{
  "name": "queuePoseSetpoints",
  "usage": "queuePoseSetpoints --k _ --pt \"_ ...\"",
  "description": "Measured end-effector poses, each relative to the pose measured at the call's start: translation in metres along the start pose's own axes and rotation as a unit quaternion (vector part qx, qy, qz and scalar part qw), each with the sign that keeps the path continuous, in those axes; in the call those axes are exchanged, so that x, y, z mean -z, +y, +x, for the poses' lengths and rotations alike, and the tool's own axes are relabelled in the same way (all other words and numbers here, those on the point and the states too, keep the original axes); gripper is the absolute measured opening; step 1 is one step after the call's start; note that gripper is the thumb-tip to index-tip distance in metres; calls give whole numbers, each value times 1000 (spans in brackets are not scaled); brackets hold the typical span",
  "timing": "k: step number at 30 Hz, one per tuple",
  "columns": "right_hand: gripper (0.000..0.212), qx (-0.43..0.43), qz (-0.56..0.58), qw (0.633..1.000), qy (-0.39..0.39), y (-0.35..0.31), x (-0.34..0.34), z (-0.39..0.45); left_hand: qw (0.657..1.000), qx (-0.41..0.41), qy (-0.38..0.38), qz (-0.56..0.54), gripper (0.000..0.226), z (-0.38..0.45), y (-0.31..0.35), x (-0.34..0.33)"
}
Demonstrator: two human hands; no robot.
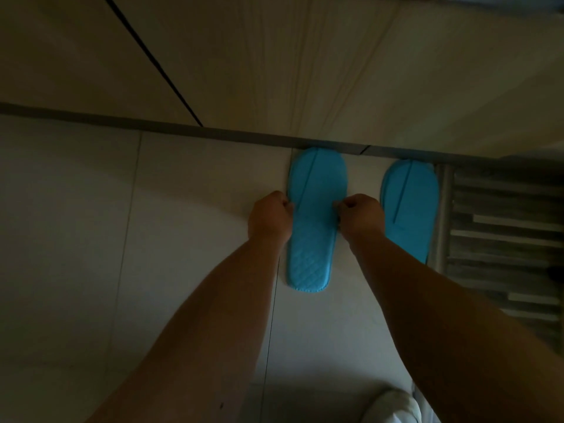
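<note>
Two flat blue slippers lie on the pale tiled floor with their toes against the grey skirting of a wooden cabinet. My left hand point(270, 216) pinches the left edge of the nearer, left slipper point(314, 218) at its middle. My right hand point(360, 215) pinches that slipper's right edge, opposite the left hand. The second slipper point(410, 206) lies to the right, untouched, partly behind my right forearm. The light is dim.
Light wooden cabinet doors point(274, 62) rise behind the grey skirting point(152, 125). A grey slatted mat point(500, 233) lies at the right, next to the second slipper. A pale rounded object point(393, 404) shows at the bottom edge.
</note>
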State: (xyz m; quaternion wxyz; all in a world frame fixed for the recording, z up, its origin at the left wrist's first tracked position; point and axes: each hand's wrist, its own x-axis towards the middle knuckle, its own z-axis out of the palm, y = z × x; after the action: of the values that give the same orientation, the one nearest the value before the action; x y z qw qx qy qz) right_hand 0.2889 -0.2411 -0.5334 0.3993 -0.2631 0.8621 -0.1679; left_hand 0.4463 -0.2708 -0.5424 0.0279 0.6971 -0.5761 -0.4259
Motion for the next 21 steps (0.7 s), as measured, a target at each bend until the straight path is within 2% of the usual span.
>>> queuePoseSetpoints --k 12,21 --pt "12 -3 -45 999 9 6 -4 2 1000 -5 7 22 19 -1 1 -1" --pt "21 -6 -60 998 4 2 -4 4 1000 -8 10 13 18 2 -2 -3"
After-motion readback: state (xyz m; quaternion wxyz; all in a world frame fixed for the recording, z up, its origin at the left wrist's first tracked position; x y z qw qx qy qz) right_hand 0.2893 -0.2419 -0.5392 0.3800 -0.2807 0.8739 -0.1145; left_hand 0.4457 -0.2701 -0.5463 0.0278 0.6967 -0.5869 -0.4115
